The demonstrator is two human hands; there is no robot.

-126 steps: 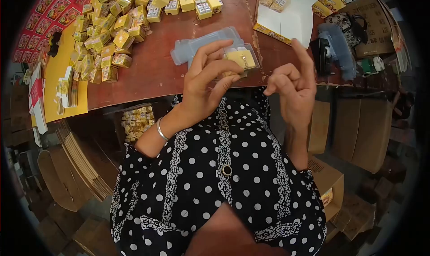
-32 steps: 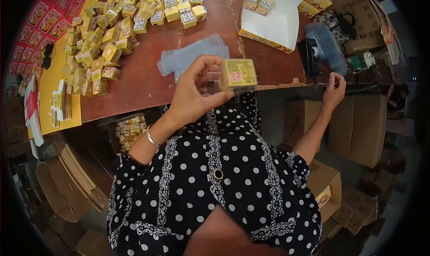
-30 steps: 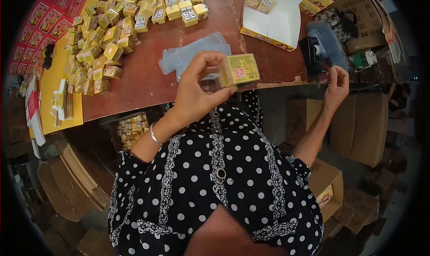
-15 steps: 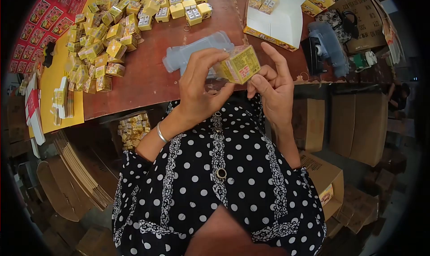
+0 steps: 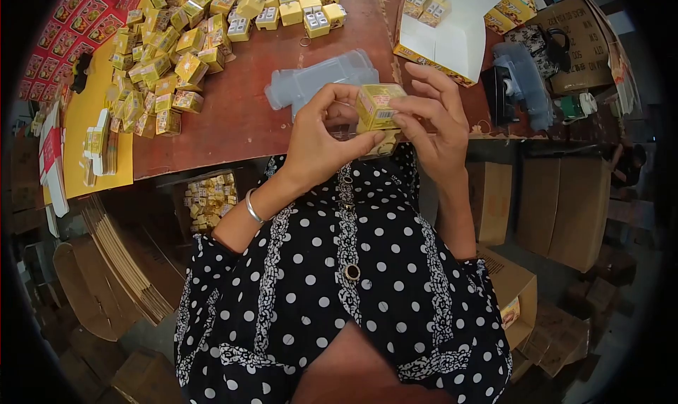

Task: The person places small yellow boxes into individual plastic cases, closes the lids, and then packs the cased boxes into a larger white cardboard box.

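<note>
the small yellow box [image 5: 376, 107] is held up just over the near edge of the brown table [image 5: 240, 114], in front of the person's chest. it looks nearly cube-shaped, so no long axis can be told; a face with a barcode is turned toward the camera and its printed top faces up and away. the left hand [image 5: 321, 146] pinches it from the left, thumb under the lower edge and forefinger arched over the top, wrist bent upward with a bangle [image 5: 253, 208] on it. the right hand [image 5: 432, 132] closes on it from the right, fingertips pressed on the front face, other fingers spread above. the box sits between the two hands. behind it, a clear plastic case [image 5: 321, 79] lies flat on the table, near a heap of yellow boxes [image 5: 166, 58].
</note>
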